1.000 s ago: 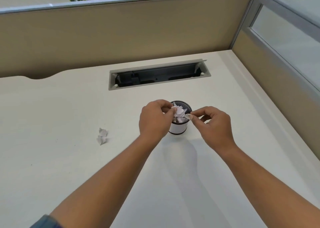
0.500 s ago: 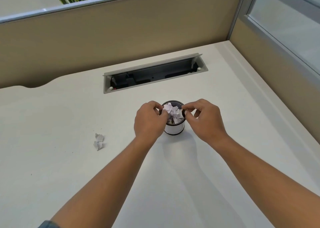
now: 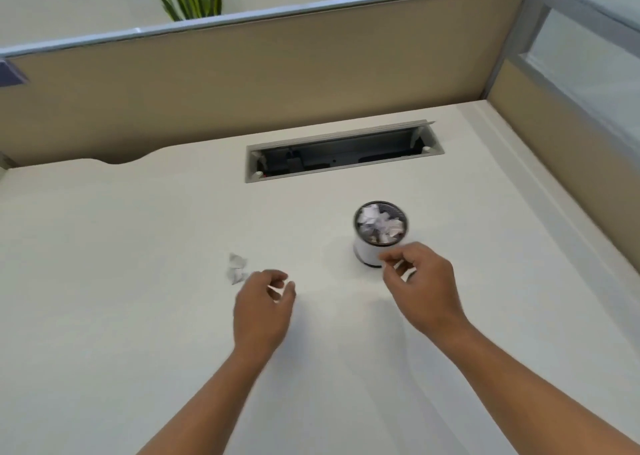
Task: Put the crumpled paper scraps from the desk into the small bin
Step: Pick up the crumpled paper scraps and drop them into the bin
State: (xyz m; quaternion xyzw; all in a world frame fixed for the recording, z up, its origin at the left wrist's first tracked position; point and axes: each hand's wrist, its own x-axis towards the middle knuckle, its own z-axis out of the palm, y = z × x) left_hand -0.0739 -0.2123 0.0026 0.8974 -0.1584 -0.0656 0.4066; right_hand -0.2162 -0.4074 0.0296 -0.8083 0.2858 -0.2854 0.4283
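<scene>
The small bin (image 3: 366, 253) stands upright on the tabletop (image 3: 138, 299), holding crumpled scraps (image 3: 379, 224). One loose scrap (image 3: 236, 268) lies just beside the left hand (image 3: 263, 311). Left hand grip: loosely curled, empty. Right hand (image 3: 420, 290) grip: loosely curled beside the bin wall, apparently empty (motion blur).

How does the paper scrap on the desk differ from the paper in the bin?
The desk scrap lies loose on the desk, left of the bin; the bin paper sits inside the rim. The desk scrap is a small bit; the bin paper is a heap of several, filling the bin nearly to the top. The left hand is right beside the desk scrap; no hand touches the bin paper. Both are white and crumpled.
</scene>
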